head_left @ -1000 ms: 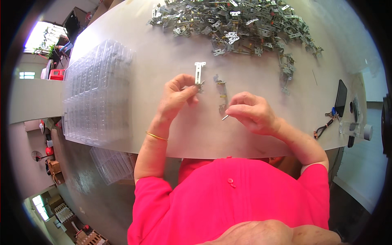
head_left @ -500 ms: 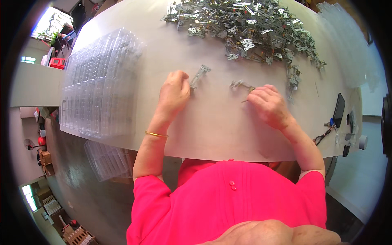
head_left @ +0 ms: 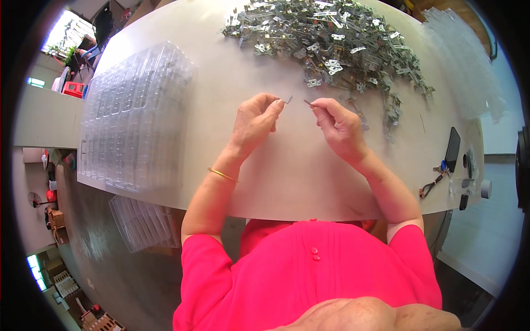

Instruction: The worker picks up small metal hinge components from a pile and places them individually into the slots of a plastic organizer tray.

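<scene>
My left hand (head_left: 256, 122) is closed, thumb against forefinger, on a small metal part (head_left: 289, 100) whose tip sticks out toward the right. My right hand (head_left: 341, 128) pinches a thin dark metal piece (head_left: 308, 102), its end pointing left. A narrow gap parts the two pieces. Most of each is hidden by fingers, so I cannot make out the kind. Just beyond my right hand shows a slim metal bracket (head_left: 356, 107); whether it lies on the table or hangs from the hand I cannot tell. Farther off is a large heap of silvery metal brackets (head_left: 342, 49).
Stacked clear plastic trays (head_left: 132, 121) stand on the left of the table (head_left: 221, 66). More clear plastic sheets or trays (head_left: 466, 71) lie at the far right. A black phone (head_left: 453, 148), keys (head_left: 443, 167) and a thin needle-like rod (head_left: 423, 123) rest along the right side.
Both hands have come closer together and slightly farther from me. The longer bracket that showed at my left hand is out of sight there; only a small tip shows now.
</scene>
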Action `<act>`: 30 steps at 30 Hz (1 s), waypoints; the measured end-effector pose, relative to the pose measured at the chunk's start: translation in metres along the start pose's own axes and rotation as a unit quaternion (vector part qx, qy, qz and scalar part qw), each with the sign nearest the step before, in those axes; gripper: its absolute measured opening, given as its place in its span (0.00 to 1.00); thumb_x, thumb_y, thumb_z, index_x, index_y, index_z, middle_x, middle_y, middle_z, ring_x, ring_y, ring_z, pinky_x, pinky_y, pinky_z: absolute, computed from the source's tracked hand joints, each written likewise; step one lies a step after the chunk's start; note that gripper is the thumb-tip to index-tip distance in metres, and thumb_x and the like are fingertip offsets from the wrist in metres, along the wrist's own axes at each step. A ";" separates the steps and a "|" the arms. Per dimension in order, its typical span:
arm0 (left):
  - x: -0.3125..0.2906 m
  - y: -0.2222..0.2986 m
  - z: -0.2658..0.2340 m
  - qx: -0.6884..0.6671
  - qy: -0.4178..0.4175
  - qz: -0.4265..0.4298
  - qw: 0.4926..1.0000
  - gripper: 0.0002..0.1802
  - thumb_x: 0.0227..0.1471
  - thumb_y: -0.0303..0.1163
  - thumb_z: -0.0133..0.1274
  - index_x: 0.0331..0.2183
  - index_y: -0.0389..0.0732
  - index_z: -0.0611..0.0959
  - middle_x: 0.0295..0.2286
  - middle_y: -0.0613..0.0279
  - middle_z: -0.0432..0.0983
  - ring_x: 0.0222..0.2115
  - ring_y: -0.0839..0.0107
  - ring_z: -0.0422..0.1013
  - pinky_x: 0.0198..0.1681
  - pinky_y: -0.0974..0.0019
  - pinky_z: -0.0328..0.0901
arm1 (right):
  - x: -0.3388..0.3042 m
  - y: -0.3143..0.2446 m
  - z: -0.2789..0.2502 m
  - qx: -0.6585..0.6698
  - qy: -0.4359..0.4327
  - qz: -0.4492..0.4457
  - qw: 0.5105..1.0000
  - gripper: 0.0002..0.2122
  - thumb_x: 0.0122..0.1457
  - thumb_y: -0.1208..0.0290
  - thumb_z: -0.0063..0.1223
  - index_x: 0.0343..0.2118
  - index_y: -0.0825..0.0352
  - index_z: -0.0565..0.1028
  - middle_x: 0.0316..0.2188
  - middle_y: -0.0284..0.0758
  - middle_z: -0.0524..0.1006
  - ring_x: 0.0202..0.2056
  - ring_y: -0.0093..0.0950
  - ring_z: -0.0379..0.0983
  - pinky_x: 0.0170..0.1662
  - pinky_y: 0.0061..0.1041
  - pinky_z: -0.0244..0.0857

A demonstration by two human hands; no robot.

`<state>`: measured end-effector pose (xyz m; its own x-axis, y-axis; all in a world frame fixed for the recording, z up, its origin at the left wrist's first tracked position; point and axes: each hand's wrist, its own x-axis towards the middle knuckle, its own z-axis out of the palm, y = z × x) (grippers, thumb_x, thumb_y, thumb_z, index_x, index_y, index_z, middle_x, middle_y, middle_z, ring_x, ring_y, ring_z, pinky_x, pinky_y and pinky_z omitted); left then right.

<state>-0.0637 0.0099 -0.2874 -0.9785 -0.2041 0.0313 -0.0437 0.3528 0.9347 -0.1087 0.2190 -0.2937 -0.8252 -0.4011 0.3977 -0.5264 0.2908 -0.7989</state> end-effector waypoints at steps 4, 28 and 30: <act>-0.004 -0.004 -0.013 -0.273 -0.051 -0.134 0.951 0.11 0.61 0.36 0.54 0.35 0.37 0.83 0.20 0.73 0.69 0.15 0.84 0.65 0.17 0.78 0.57 | 0.011 -0.005 0.020 0.060 -0.030 0.075 0.995 0.03 0.63 0.75 0.55 0.38 0.65 0.77 0.19 0.28 0.72 0.20 0.14 0.62 0.24 0.19 0.59; -0.005 -0.016 0.000 -0.020 0.016 0.042 0.999 0.06 0.58 0.27 0.55 0.33 0.35 0.82 0.21 0.74 0.71 0.22 0.86 0.63 0.24 0.77 0.60 | 0.007 -0.004 0.039 0.139 -0.058 0.098 0.984 0.09 0.64 0.76 0.53 0.47 0.65 0.72 0.22 0.30 0.75 0.25 0.18 0.72 0.30 0.19 0.67; -0.006 -0.016 0.000 -0.008 0.021 0.063 0.998 0.05 0.58 0.27 0.56 0.33 0.35 0.82 0.21 0.73 0.71 0.22 0.86 0.63 0.25 0.77 0.60 | 0.007 -0.005 0.039 0.134 -0.058 0.102 0.984 0.09 0.64 0.76 0.52 0.46 0.65 0.72 0.23 0.30 0.75 0.25 0.18 0.72 0.30 0.19 0.67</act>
<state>-0.0575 0.0056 -0.3028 -0.9666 -0.1973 0.1638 0.0829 0.3643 0.9276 -0.1038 0.1811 -0.3043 -0.8708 -0.4593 0.1754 -0.2672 0.1427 -0.9530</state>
